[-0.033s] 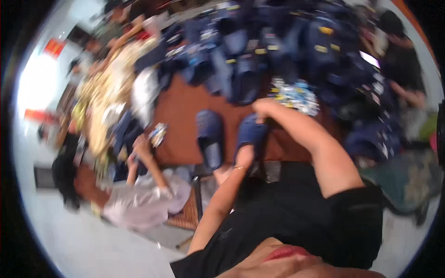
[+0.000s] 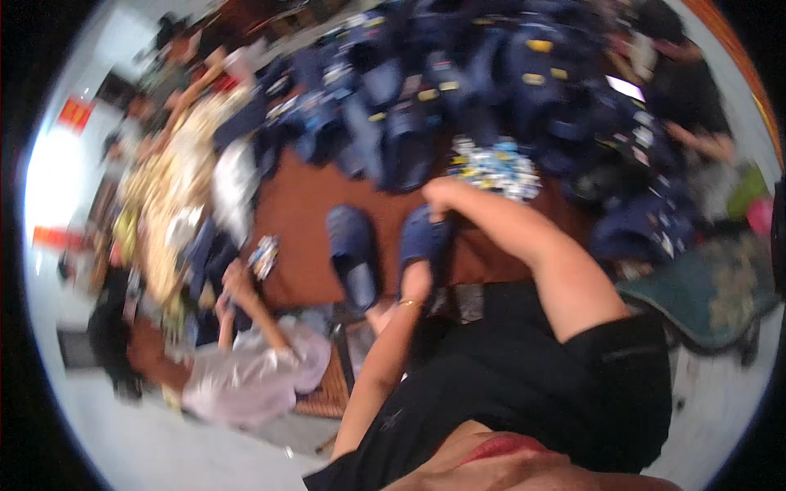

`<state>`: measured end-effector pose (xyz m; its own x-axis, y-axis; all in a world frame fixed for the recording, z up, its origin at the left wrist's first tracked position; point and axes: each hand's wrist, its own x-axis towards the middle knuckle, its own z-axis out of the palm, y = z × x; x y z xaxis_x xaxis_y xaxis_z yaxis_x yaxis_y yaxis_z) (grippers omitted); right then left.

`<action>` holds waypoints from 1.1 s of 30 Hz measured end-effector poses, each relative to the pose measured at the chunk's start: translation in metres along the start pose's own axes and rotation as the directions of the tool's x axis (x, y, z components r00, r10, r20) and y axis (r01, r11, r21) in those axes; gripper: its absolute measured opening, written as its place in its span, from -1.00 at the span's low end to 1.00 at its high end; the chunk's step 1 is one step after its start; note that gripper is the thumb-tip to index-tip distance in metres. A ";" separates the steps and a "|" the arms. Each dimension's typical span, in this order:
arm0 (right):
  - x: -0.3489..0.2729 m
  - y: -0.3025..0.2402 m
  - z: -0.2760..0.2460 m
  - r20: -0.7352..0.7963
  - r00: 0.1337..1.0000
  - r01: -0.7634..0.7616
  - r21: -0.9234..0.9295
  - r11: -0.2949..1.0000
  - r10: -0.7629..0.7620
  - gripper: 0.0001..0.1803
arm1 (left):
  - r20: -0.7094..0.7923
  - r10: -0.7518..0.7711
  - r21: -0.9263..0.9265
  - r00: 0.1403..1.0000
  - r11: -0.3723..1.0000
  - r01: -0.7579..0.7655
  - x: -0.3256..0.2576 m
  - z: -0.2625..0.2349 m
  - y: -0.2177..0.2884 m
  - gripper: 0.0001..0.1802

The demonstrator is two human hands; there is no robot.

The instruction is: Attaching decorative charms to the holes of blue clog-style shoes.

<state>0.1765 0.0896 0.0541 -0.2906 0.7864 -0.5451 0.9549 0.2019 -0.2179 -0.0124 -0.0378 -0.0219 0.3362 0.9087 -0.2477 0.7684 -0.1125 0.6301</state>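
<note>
Two dark blue slippers lie side by side on the brown table, toes pointing away from me. My left hand [image 2: 416, 281] is at the heel end of the right-hand slipper [image 2: 415, 235], its fingers closed at the foot opening and partly hidden. A thin bracelet circles that wrist. At the same slipper's toe, my right hand [image 2: 440, 196] reaches in from the right with fingers bent down, pinching the upper near its front edge. The left-hand slipper [image 2: 350, 237] is apart from both hands, with a paler insole showing at its heel.
Dark blue slippers [image 2: 409, 139] pile across the table's [image 2: 295, 200] far side. Small white, blue and yellow pieces [image 2: 495, 168] lie heaped beyond my right forearm. A co-worker in a pale top [image 2: 246, 364] sits at left, near cream-coloured items [image 2: 176, 184]. Another person [image 2: 692, 98] works far right.
The view has shifted slightly, so most things sit a little farther left in the picture. Both hands stay on the same slipper.
</note>
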 end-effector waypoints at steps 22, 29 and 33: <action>-0.210 0.225 0.003 -0.233 0.278 0.946 -0.104 -0.309 0.932 -0.73 | -0.170 0.364 0.266 0.916 0.912 -0.313 0.013 0.020 -0.031 -0.71; -0.180 0.174 0.036 -0.558 0.308 0.577 0.754 0.316 0.771 -0.82 | -0.068 0.286 0.321 0.956 0.913 -0.250 0.020 0.019 -0.027 -0.72; -0.120 0.119 0.099 -0.703 0.389 0.118 0.679 0.725 0.595 -0.83 | -0.046 0.284 0.376 0.958 0.893 -0.247 0.017 0.015 -0.018 -0.79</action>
<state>0.3193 -0.0386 0.0132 0.4985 0.8364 0.2279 0.6165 -0.1572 -0.7715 -0.0119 -0.0261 -0.0484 0.5152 0.8567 -0.0239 0.8080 -0.4762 0.3469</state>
